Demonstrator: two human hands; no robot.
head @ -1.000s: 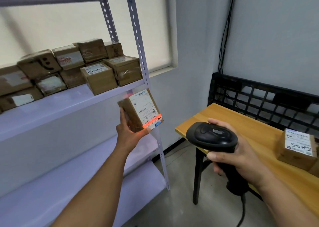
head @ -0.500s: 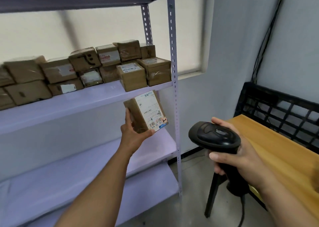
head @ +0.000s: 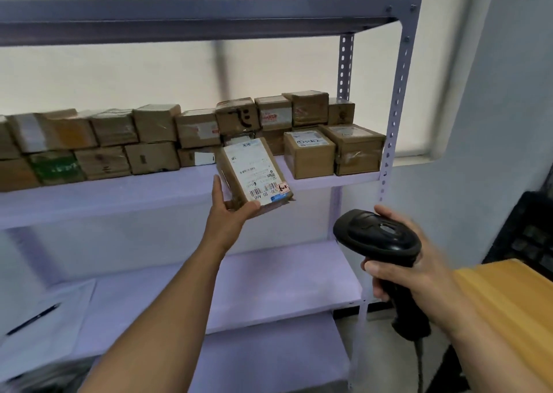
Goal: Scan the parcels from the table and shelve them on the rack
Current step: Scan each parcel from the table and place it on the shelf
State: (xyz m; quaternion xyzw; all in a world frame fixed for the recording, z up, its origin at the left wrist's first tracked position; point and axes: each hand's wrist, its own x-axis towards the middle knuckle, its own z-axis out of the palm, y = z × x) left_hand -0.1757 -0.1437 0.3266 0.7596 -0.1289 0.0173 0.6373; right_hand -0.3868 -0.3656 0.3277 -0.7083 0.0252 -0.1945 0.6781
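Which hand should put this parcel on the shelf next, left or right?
Left, probably. The left hand grips the parcel just in front of the middle shelf, beside the shelved boxes. The right hand is lower, holding the barcode scanner.

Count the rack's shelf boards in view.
4: the top shelf, the parcel shelf, the third shelf and the bottom shelf. More may be hidden.

Your parcel (head: 236,183) is brown cardboard with a smooth white paper label (head: 254,168). Your scanner (head: 377,237) is smooth black plastic; the rack (head: 398,78) is painted metal.
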